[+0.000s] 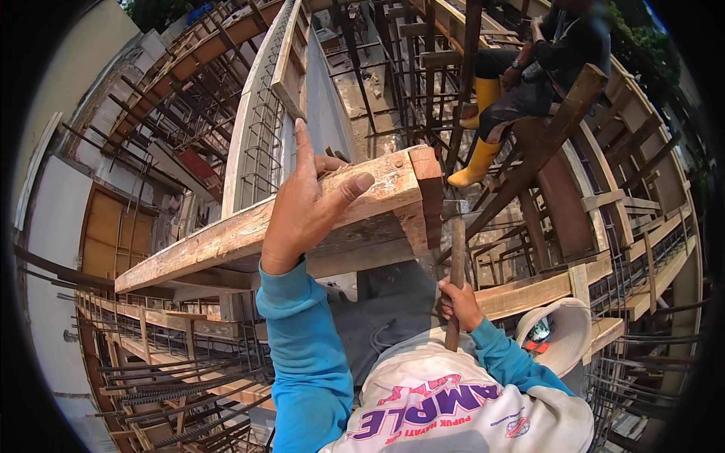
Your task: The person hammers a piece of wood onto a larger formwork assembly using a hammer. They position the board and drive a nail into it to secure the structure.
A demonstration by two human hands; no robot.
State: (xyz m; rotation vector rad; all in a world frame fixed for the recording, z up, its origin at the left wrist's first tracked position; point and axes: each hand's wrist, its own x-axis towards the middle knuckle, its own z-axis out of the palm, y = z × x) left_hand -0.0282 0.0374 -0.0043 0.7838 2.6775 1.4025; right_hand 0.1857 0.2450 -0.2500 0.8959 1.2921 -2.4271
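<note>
A wooden formwork panel (219, 240), framed with worn timber, stretches across in front of me from the left to the centre. My left hand (298, 200) grips its upper timber; the index finger points up and the thumb lies along the wood, while the other fingers curl over the far side, partly hidden. In my right hand (461, 303) is a hammer (458, 257), held low on its wooden handle. The hammer's metal head is up, close beside the panel's right end. Whether it touches the wood I cannot tell.
A concrete-coloured wall form with a rebar cage (260, 151) runs away ahead. Another person in yellow boots (479, 161) sits at the upper right beside a slanted timber (544, 143). A pale hat or bucket-like container (566, 332) is at my right. Rebar rods (181, 374) stick out lower left.
</note>
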